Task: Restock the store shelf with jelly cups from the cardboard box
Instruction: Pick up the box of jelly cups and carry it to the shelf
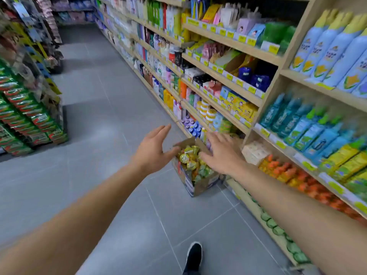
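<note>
Fingers [160,130] of left hand [152,149] spread wide and straight, holding nothing, just left of cardboard box [195,185]. Fingers of right hand [222,153] also straight and apart, palm down, holding nothing, over right side of box; touching or not, cannot tell. Both bare forearms stretched forward from bottom corners of view. Black shoe [193,257] low on grey tiled floor [111,120], nearer than box. Box standing on floor, open at top, just beside lowest part of store shelf [264,56] on right. Filled with jelly cups [187,158], gold and yellow lids up, some green ones near front edge. Orange and green packs on shelf boards near right arm; blue spray cans higher up. Further off, long aisle with many small bottles and yellow price tags. Green and red packets stacked on left rack [23,116].
</note>
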